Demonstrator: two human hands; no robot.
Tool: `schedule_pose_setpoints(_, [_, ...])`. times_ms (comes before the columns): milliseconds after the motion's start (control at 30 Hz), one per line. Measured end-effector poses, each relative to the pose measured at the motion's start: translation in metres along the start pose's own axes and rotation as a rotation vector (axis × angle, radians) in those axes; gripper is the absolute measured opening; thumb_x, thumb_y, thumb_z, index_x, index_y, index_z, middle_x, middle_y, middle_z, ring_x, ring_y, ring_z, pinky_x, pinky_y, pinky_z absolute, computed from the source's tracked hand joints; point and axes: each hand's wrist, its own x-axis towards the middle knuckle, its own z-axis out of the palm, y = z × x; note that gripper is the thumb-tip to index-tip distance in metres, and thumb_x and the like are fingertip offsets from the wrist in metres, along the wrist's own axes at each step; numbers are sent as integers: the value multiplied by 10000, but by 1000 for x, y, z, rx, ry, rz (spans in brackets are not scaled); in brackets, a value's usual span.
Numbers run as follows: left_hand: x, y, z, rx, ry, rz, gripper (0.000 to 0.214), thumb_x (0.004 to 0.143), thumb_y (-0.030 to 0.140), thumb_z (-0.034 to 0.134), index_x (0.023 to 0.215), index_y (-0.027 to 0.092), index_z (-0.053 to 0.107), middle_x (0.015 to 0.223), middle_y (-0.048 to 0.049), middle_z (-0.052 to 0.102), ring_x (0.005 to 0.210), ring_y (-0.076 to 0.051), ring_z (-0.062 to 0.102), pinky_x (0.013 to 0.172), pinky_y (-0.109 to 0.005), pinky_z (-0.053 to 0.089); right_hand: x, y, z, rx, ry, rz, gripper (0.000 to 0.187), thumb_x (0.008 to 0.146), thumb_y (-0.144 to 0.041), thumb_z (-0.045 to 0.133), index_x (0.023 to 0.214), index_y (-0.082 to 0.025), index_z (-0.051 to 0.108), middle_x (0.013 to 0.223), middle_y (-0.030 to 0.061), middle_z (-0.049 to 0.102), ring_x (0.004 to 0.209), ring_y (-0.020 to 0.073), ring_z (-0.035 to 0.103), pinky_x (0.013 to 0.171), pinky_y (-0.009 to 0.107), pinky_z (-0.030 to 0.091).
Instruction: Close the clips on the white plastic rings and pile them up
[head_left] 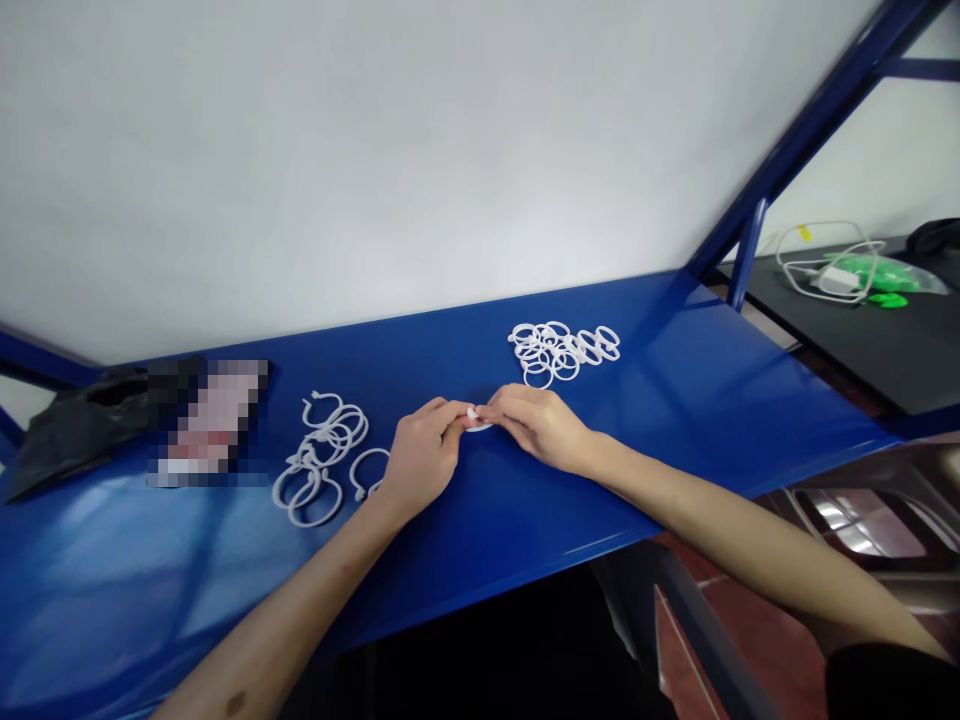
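Note:
Above the middle of the blue table, my left hand (426, 450) and my right hand (536, 425) meet fingertip to fingertip. Both pinch one white plastic curtain ring (480, 428), mostly hidden by the fingers. To the left lies a loose group of white curtain rings (319, 455), at least some with their ends apart. One more ring (367, 460) lies close beside my left wrist, partly covered by it. Beyond my right hand, a heap of white rings (551, 350) looks closed into full loops.
The blue metal table (487, 540) meets a pale wall behind. A black plastic bag (82, 420) and a blurred-out flat item (214, 415) lie at the left. Right of a blue frame post (746, 255), a dark surface holds a white charger (836, 280) and a green packet (885, 272).

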Motion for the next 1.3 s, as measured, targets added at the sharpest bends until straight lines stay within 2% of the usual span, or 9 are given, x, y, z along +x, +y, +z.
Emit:
schedule_pose_setpoints(167, [3,-3,3,39,-62,80,253,992,226,468,942,223,716,887,-18,737,797,-158,666,745,-268,498,5,0,-2,-77,-62,30,242,1051,-232,407,1026,-171,640,971,94,694,891,181,658,781,328,558])
schedule_pose_setpoints(333, [15,-15,-12,310,8,113,316,1002,367,484,1196,191,661,1127,-74,745,1045,-258,631,962,-408,473,17,17,-18,-208,157,139,178,1016,-252,495,1046,-187,658,1053,94,667,934,194,652,813,334,543])
schedule_pose_setpoints(467, [22,-39,-40,661,30,-57,388,984,365,450,1227,144,656,1204,-135,696,1131,-351,569,956,-486,454,10,55,-59,-464,355,416,135,943,-225,578,966,-165,697,970,104,685,855,227,636,816,385,514])
schedule_pose_setpoints(567, [23,-53,-59,845,-14,-201,441,950,389,459,1264,136,637,1233,-182,648,1143,-390,552,901,-499,467,-1,83,-85,-528,406,649,140,871,-177,601,968,-157,700,906,96,717,815,236,630,797,392,497])
schedule_pose_setpoints(633, [23,-59,-67,895,-50,-265,470,935,448,461,1249,151,647,1214,-193,639,1148,-401,549,896,-506,467,-6,95,-92,-549,414,733,160,840,-167,594,961,-156,698,897,96,731,820,242,626,798,392,486])
schedule_pose_setpoints(767, [22,-62,-73,881,-136,-341,519,921,530,434,1234,174,647,1188,-186,656,1162,-409,552,912,-533,462,-9,104,-87,-615,376,751,145,829,-182,570,879,-163,704,893,105,722,856,254,594,856,409,455])
schedule_pose_setpoints(933, [23,-65,-73,830,-253,-330,426,915,444,437,1196,194,638,1135,-143,699,1113,-385,589,905,-532,459,-9,108,-81,-715,346,788,211,853,-229,539,878,-148,732,924,152,666,927,293,545,860,431,441])
schedule_pose_setpoints(1167, [23,-71,-72,738,-225,-259,339,893,335,436,1128,219,652,1050,-101,729,1037,-346,628,831,-461,473,-11,112,-79,-722,329,741,266,884,-247,506,921,-142,748,936,160,651,928,294,517,873,441,428])
schedule_pose_setpoints(1300, [26,-71,-75,511,-227,-292,331,870,355,445,1103,241,651,1006,-57,746,957,-279,668,809,-383,483,-10,111,-79,-730,332,725,288,917,-262,487,918,-140,747,945,161,656,941,293,530,895,447,422])
